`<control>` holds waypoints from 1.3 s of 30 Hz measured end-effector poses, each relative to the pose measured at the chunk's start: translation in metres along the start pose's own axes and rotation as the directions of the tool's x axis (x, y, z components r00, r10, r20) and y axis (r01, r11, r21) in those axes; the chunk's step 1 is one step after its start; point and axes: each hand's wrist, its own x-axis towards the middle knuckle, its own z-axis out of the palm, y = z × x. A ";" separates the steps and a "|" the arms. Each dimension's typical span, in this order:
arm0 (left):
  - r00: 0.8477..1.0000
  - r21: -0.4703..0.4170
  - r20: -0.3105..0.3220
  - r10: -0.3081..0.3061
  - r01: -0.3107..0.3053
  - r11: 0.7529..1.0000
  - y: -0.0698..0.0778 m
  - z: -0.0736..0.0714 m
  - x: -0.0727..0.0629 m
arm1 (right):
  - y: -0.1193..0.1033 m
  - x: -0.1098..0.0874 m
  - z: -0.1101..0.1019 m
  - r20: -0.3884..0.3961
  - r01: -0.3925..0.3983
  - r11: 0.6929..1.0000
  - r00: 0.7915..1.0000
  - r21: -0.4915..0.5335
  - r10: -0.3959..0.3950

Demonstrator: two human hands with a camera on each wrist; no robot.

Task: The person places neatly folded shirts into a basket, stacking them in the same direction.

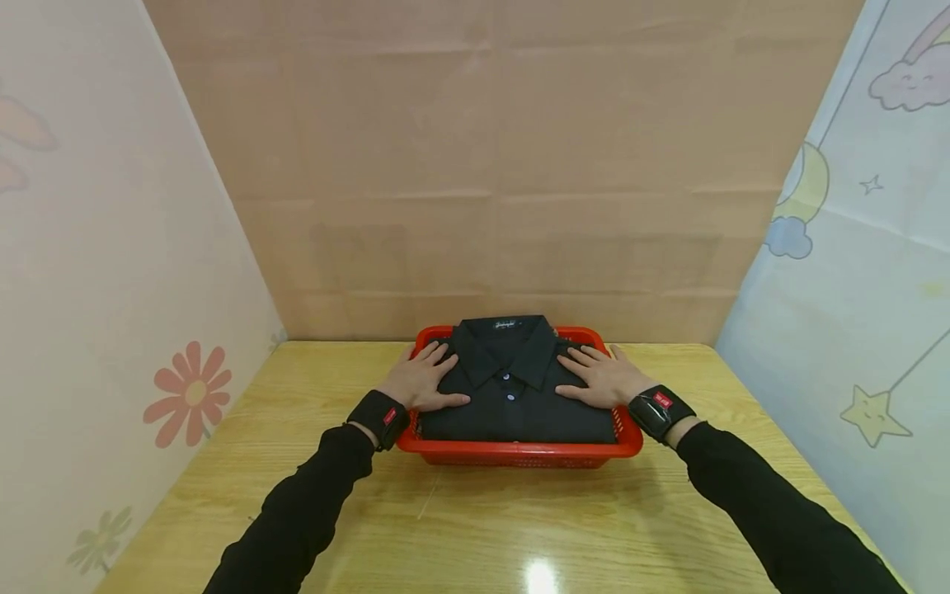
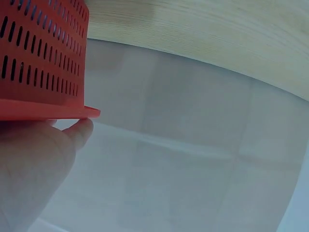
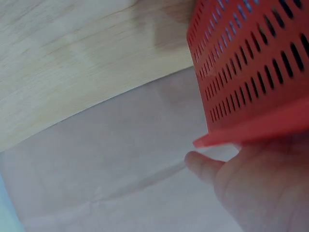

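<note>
A black collared shirt (image 1: 512,421), folded with its collar toward the back, lies in a red plastic basket (image 1: 519,450). My left hand (image 1: 421,381) reaches over the basket's left rim and rests on the shirt with its fingers spread. On the opposite side, my right hand (image 1: 603,378) lies across the right rim, fingers straight and touching the shirt. Both wrist views show the slotted outer basket wall (image 2: 41,53) and the underside of its rim, with the hand against that rim. Neither hand is curled round anything.
The basket stands on a light wooden table (image 1: 475,528) near its back edge. Behind it rises a brown paper-covered wall (image 1: 490,181). Pale walls with printed decorations, a flower (image 1: 191,393) and a star (image 1: 876,415), flank the table.
</note>
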 end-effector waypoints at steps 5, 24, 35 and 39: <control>1.000 0.020 0.027 -0.011 0.010 1.000 0.000 -0.001 0.000 | 0.000 0.001 0.004 0.012 -0.009 0.999 1.000 -0.042 0.009; 1.000 -0.023 -0.011 -0.007 0.006 1.000 0.002 0.004 0.001 | 0.007 -0.012 0.005 -0.029 0.057 0.998 0.998 0.016 -0.056; 0.990 -0.225 -0.138 -0.012 -0.020 0.974 -0.002 0.006 -0.008 | 0.018 -0.027 0.010 -0.108 0.077 0.969 0.993 0.235 -0.052; 0.990 -0.264 -0.138 -0.037 0.000 0.965 -0.004 0.008 -0.012 | 0.021 -0.036 0.011 -0.126 0.064 0.957 0.992 0.284 -0.029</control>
